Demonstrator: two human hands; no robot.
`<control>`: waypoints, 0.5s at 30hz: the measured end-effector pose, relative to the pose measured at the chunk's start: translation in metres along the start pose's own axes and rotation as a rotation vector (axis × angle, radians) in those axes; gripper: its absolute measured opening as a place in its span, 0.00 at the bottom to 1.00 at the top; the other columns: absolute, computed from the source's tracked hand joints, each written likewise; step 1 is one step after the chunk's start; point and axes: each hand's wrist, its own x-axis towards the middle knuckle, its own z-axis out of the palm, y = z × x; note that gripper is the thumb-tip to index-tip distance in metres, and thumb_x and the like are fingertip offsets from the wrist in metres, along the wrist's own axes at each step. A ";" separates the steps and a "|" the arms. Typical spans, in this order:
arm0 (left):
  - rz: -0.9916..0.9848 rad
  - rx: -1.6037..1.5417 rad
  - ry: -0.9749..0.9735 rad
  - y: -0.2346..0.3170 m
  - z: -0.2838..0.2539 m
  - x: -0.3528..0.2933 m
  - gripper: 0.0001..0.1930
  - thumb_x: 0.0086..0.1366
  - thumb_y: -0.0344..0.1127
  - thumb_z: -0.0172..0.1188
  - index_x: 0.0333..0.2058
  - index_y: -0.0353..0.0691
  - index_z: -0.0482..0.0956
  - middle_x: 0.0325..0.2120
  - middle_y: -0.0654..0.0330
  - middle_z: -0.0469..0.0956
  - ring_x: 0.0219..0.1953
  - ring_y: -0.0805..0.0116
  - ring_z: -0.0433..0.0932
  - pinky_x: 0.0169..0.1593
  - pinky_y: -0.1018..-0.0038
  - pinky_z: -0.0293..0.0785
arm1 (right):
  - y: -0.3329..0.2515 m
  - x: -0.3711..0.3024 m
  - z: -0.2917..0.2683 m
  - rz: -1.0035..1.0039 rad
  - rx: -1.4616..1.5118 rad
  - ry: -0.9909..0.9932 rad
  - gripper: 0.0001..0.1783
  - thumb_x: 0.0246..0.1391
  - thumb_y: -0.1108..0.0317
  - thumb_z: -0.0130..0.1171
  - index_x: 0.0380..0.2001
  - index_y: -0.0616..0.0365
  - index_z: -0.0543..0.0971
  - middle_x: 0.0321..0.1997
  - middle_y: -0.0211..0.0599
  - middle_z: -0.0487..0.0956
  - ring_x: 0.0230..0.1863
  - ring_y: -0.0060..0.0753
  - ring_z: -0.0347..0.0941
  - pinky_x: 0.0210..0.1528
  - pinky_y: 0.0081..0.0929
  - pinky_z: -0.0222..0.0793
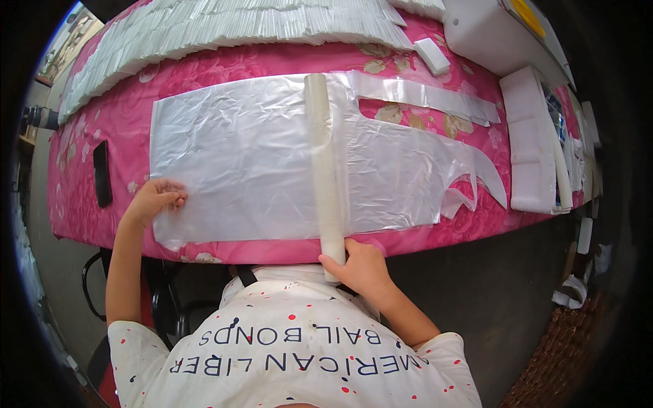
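A thin white plastic apron [231, 156] lies spread on the table, its cut straps [435, 98] pointing right. A pale cream tube [323, 163] lies crosswise over it, its near end jutting past the table's front edge. My right hand [357, 268] is wrapped round that near end. Over the apron's left edge, near its front corner, is my left hand [162, 198]. Its fingers are curled in with the thumb against them, slightly blurred; whether they pinch any plastic is hidden.
Long rows of folded white plastic packs [238, 27] line the table's back. A small white block [432, 56] lies near them. At right stand a white foam box [530, 143] and a large white container [476, 34]. A black phone [102, 173] lies left on the pink floral cloth [75, 204].
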 end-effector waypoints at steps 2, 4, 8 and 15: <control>0.030 0.056 0.016 -0.004 -0.009 0.000 0.12 0.55 0.23 0.56 0.39 0.32 0.73 0.29 0.58 0.78 0.28 0.73 0.76 0.35 0.78 0.72 | 0.006 -0.001 -0.005 -0.004 -0.004 -0.003 0.29 0.41 0.44 0.57 0.28 0.64 0.77 0.21 0.49 0.77 0.27 0.49 0.75 0.32 0.40 0.69; 0.085 0.159 0.023 -0.010 -0.018 0.002 0.13 0.53 0.22 0.56 0.39 0.33 0.73 0.30 0.58 0.78 0.29 0.72 0.76 0.36 0.77 0.72 | 0.008 -0.003 -0.009 0.056 0.003 0.012 0.28 0.42 0.45 0.57 0.28 0.64 0.77 0.22 0.49 0.77 0.27 0.49 0.75 0.33 0.40 0.69; 0.508 0.939 0.449 -0.008 0.000 0.002 0.17 0.51 0.22 0.56 0.43 0.35 0.72 0.40 0.55 0.75 0.40 0.63 0.75 0.45 0.71 0.70 | 0.009 -0.006 -0.018 0.126 -0.016 -0.008 0.27 0.43 0.46 0.57 0.27 0.64 0.77 0.25 0.50 0.77 0.28 0.49 0.75 0.32 0.40 0.69; 1.181 0.638 0.221 0.047 0.210 0.008 0.26 0.52 0.22 0.54 0.53 0.38 0.65 0.56 0.53 0.63 0.56 0.53 0.63 0.58 0.64 0.61 | 0.019 -0.010 -0.021 0.108 -0.069 -0.009 0.26 0.42 0.47 0.57 0.26 0.64 0.76 0.24 0.49 0.77 0.27 0.49 0.75 0.31 0.40 0.69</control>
